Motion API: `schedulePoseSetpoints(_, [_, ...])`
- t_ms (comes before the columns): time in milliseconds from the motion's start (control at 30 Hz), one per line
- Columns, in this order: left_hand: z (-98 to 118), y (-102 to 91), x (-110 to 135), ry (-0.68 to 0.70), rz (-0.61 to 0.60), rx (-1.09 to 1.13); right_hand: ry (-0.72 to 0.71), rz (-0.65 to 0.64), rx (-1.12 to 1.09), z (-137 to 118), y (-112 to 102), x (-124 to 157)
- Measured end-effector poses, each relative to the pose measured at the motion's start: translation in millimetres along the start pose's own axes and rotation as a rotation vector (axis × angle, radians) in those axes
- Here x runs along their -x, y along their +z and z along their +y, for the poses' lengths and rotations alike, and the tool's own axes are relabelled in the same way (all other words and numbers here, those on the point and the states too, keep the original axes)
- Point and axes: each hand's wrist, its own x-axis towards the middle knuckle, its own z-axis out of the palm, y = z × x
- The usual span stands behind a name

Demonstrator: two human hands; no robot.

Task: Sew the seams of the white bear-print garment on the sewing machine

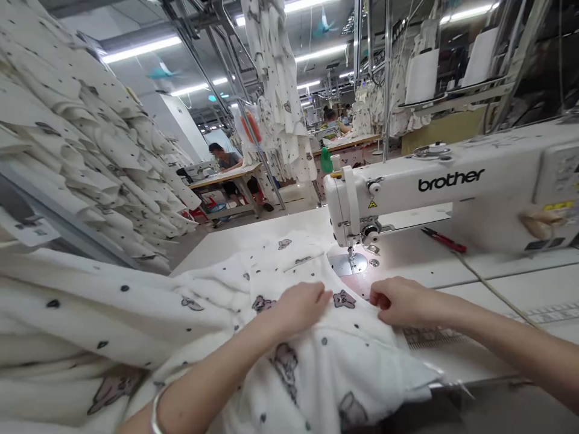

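White quilted fabric (289, 367) printed with dark dots and grey animal figures lies bunched across the front of the sewing table. My left hand (301, 307) grips a fold of it just left of the needle. My right hand (402, 301) pinches its edge, with the fingers curled, to the right of the needle. Behind both hands stands a white Brother sewing machine (447, 181). Its needle (350, 256) sits above the metal needle plate (347, 264), a short way beyond the cloth.
Red-handled thread snips (446, 240) lie behind the machine's arm. A ruler strip (434, 337) runs along the tabletop. A tall stack of printed garments (90, 144) hangs at the left. A co-worker (226, 160) sits at a table (226, 184) beyond, among hanging garments and further workstations.
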Motion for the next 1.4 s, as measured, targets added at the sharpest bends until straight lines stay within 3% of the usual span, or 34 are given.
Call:
schedulePoseSetpoints(100, [17, -1.3, 10, 0.094, -0.24, 0.101, 0.004, -0.029, 0.001, -2, -2, 2])
schedulePoseSetpoints(200, [25, -8.2, 4, 0.14, -0.415, 0.152, -0.001, -0.042, 0.0, -7, -5, 4])
schedulePoseSetpoints(400, [33, -18.8, -6, 0.186, -0.506, 0.252, -0.032, -0.036, -0.078, 0, -7, 15])
schedulePoseSetpoints(567, [35, -10.9, -6, 0.184, -0.47, 0.347, -0.021, 0.007, -0.137, 12, 1, 22])
schedulePoseSetpoints(767, [51, 13.7, -7, 0.172, -0.358, 0.414, -0.027, 0.051, -0.336, 21, 4, 17])
schedulePoseSetpoints(867, [61, 28.1, -4, 0.176, -0.188, 0.351, -0.051, 0.036, -0.462, 31, 7, 11])
schedulePoseSetpoints(1000, [65, 37.9, -5, 0.303, 0.048, 0.29, -0.089, 0.122, -0.521, 37, 15, 11])
schedulePoseSetpoints(1100, [62, 40.3, -10, 0.368, 0.069, 0.305, -0.107, 0.168, -0.513, 33, 14, 25])
schedulePoseSetpoints(1233, [58, 43.9, -13, 0.351, 0.087, 0.362, -0.113, 0.144, -0.497, 24, 8, 44])
schedulePoseSetpoints(1400, [58, 44.3, -9, 0.333, 0.088, 0.421, -0.059, 0.206, -0.474, 22, 13, 45])
